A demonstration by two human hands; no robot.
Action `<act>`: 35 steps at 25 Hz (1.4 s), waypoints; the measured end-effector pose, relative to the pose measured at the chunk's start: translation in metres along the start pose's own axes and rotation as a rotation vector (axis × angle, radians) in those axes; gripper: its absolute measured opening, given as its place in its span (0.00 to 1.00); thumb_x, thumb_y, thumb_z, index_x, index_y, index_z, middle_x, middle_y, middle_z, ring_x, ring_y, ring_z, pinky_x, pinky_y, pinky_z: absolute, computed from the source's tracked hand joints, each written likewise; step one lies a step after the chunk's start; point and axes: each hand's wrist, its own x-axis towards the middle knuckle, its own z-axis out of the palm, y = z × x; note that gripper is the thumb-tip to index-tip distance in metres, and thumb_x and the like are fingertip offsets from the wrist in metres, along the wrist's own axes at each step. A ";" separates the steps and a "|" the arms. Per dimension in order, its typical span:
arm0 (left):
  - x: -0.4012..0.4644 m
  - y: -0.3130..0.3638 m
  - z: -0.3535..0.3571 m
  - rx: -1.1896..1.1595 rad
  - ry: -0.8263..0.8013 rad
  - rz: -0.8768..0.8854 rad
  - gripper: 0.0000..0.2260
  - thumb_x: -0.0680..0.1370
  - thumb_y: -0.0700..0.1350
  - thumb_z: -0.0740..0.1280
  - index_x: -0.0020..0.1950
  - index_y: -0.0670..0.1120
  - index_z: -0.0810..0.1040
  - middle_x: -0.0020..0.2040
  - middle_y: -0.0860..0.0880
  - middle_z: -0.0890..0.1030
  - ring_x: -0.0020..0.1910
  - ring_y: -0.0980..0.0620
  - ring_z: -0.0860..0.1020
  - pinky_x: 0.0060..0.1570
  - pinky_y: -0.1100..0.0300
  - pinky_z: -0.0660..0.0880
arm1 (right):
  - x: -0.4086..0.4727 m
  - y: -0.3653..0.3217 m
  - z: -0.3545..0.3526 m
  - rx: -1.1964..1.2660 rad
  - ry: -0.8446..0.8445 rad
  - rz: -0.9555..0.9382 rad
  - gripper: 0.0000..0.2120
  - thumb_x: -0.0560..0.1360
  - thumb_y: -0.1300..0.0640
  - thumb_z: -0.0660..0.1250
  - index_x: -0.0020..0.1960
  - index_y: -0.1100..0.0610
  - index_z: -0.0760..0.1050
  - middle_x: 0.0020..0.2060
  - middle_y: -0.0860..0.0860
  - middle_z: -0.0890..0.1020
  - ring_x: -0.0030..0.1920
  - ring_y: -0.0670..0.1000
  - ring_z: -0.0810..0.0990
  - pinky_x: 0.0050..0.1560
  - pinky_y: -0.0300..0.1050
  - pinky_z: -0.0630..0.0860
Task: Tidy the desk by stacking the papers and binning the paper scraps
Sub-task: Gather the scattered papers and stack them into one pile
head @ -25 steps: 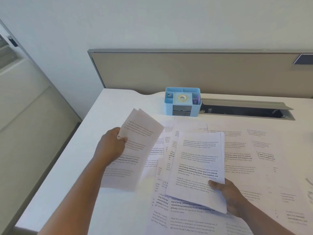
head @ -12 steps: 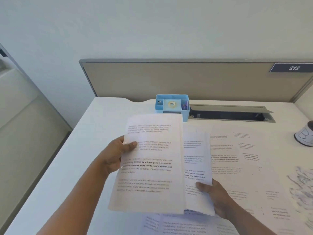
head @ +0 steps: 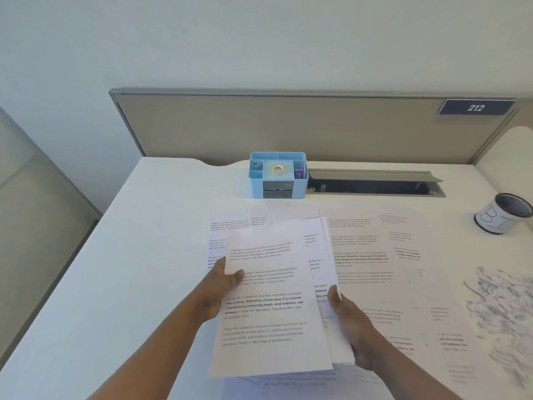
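Above the desk (head: 138, 255), the left hand (head: 219, 293) and right hand (head: 350, 327) each pinch an edge of the paper stack (head: 271, 298); fingers beneath are hidden. Loose sheets (head: 363, 255) cover the desk, and blurred paper scraps (head: 499, 316) lie right, partly cut off.

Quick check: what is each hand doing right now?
Left hand: grips the stack of papers at its left edge.
Right hand: grips the same stack's right edge.

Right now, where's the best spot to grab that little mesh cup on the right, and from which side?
Probably by its wall, from the left. The mesh cup stands upright near the desk's right edge, open mouth up, with loose sheets beside it. Fingers wrapped round the round wall should hold it. Both the left hand and right hand are busy holding the stack.
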 end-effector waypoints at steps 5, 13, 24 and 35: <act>-0.004 -0.010 0.023 -0.067 -0.006 0.078 0.16 0.82 0.36 0.69 0.67 0.49 0.74 0.59 0.44 0.86 0.54 0.40 0.86 0.47 0.42 0.84 | -0.008 -0.009 0.009 -0.133 -0.042 -0.072 0.20 0.81 0.43 0.67 0.69 0.50 0.77 0.63 0.53 0.84 0.62 0.57 0.84 0.58 0.57 0.83; -0.031 0.013 0.046 0.087 -0.041 0.558 0.12 0.77 0.47 0.74 0.59 0.56 0.82 0.59 0.50 0.86 0.57 0.49 0.85 0.50 0.58 0.83 | -0.008 -0.031 0.007 -0.380 0.229 -0.372 0.14 0.79 0.61 0.72 0.54 0.41 0.86 0.50 0.46 0.88 0.50 0.47 0.87 0.49 0.45 0.84; -0.028 -0.011 0.051 0.165 -0.105 0.491 0.14 0.83 0.40 0.68 0.64 0.58 0.80 0.62 0.51 0.85 0.63 0.47 0.82 0.62 0.47 0.80 | -0.007 -0.023 0.008 -0.370 0.173 -0.468 0.18 0.80 0.59 0.72 0.58 0.35 0.81 0.57 0.45 0.86 0.57 0.46 0.84 0.58 0.51 0.81; -0.001 -0.017 0.045 0.196 -0.133 0.289 0.10 0.84 0.47 0.67 0.63 0.48 0.82 0.57 0.47 0.87 0.56 0.45 0.86 0.60 0.40 0.81 | 0.027 -0.025 -0.003 -0.288 0.251 -0.292 0.08 0.79 0.51 0.72 0.57 0.49 0.85 0.52 0.49 0.89 0.52 0.53 0.88 0.54 0.53 0.83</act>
